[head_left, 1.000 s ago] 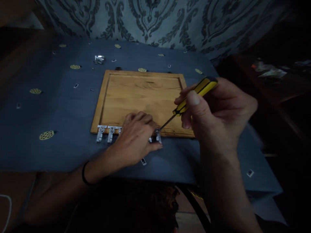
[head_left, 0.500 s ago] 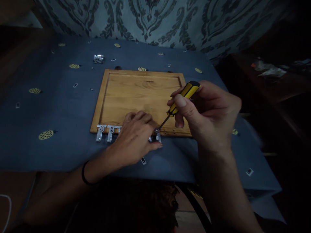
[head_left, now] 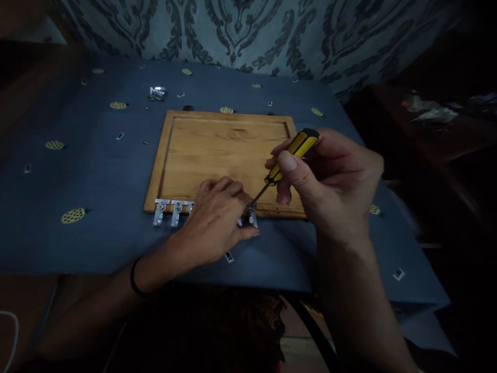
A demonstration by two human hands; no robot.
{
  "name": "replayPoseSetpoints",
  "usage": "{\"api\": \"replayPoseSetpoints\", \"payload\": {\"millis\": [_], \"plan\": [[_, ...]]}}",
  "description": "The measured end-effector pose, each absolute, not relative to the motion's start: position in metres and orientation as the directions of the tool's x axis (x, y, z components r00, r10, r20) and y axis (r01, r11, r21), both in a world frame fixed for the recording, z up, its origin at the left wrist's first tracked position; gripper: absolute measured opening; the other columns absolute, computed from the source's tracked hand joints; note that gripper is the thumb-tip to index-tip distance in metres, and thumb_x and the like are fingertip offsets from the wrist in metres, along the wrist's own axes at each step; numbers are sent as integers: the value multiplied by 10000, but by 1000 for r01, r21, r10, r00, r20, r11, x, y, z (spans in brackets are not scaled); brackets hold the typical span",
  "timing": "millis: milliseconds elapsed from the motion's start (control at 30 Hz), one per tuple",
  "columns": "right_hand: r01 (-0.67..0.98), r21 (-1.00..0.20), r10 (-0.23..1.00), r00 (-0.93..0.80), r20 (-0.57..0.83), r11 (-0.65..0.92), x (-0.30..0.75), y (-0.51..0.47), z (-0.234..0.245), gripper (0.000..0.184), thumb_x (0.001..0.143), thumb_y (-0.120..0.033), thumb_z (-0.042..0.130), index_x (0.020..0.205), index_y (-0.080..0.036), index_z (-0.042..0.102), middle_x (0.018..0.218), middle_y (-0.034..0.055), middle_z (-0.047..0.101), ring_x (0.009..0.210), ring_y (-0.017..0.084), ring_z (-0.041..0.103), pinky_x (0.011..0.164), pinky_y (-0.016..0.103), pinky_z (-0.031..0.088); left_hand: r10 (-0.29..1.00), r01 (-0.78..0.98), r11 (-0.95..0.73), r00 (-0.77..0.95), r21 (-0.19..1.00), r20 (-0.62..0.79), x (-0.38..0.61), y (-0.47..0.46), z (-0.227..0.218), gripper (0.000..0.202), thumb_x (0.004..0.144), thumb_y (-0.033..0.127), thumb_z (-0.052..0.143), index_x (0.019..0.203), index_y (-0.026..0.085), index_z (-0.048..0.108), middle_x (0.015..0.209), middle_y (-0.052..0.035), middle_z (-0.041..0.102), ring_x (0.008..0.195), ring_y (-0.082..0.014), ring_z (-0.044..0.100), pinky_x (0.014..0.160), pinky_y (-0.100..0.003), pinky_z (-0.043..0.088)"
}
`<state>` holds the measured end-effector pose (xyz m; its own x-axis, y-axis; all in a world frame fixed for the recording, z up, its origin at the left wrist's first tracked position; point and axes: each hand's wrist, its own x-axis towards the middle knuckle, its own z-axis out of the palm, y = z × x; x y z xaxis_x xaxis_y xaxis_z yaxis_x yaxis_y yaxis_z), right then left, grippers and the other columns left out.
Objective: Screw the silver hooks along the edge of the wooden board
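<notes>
My right hand grips a screwdriver by its yellow and black handle. The shaft slants down to the left, its tip at the rightmost metal hook on the near edge of a wooden board. My left hand lies across that edge with fingers bent, steadying this hook between forefinger and thumb. Left of it, more silver hooks sit in a row along the edge, and the hand hides part of the row. Whether a screw is under the tip is too small to tell.
The board lies on a blue patterned cloth covering the table. Spare silver metal pieces lie at the back left, and a small dark screw is left of the board. A patterned wall rises behind. Crumpled plastic is at right.
The screwdriver and my right hand have shifted very slightly left, with the tip still at the same hook. My left hand stays in place.
</notes>
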<state>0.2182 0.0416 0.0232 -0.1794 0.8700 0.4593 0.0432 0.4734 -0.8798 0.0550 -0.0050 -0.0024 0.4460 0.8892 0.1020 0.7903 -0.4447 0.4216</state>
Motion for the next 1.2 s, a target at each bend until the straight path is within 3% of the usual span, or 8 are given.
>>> {"api": "replayPoseSetpoints", "payload": {"millis": [467, 933, 1200], "plan": [[17, -868, 863, -122, 491, 496, 219, 42, 24, 150, 845, -388, 841, 811, -271, 754, 759, -36, 705, 408, 67, 534, 343, 258, 377, 887, 780, -454, 443, 431, 132, 53, -6, -6, 326, 851, 406, 858, 1006, 161, 708, 1047, -58, 686, 1093, -298, 591, 947, -440, 426], [4, -858, 843, -189, 503, 513, 220, 45, 22, 144, 861, -337, 825, 804, -231, 745, 726, -28, 687, 396, 62, 540, 324, 227, 391, 890, 793, -448, 439, 413, 121, 54, -6, -4, 328, 850, 414, 859, 989, 156, 711, 1064, -68, 684, 1114, -306, 596, 970, -458, 437], [57, -878, 869, -190, 458, 475, 219, 41, 22, 226, 844, -457, 831, 797, -258, 732, 756, -33, 702, 417, 72, 544, 340, 239, 425, 889, 790, -445, 447, 422, 101, 54, -5, -2, 342, 839, 421, 866, 975, 146, 717, 1059, -73, 682, 1123, -318, 595, 984, -476, 438]]}}
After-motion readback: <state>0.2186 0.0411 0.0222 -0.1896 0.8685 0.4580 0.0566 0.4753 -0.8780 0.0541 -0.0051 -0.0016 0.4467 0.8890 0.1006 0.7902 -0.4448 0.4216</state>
